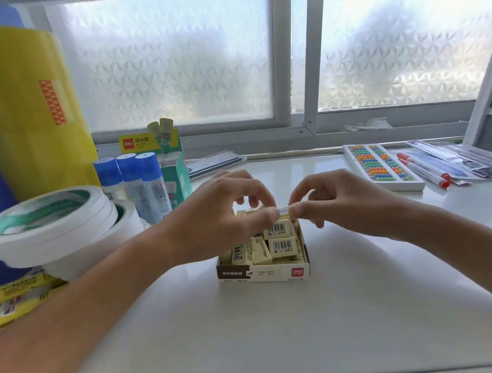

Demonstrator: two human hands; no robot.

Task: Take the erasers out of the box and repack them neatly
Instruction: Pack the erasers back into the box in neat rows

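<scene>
On the white table [284,334] the open box [264,271] sits with its long side left to right, jumbled cream erasers [281,245] lying inside, while above it the left hand [226,215] and right hand [340,203] together pinch one eraser [283,211], its long axis running left-right.

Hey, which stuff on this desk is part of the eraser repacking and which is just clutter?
In the job: open white-and-brown cardboard box; cream block erasers; one eraser pinched by left hand and right hand.
Just lying about: white tape rolls; blue-capped glue bottles; colourful bead abacus; red-capped markers.
</scene>
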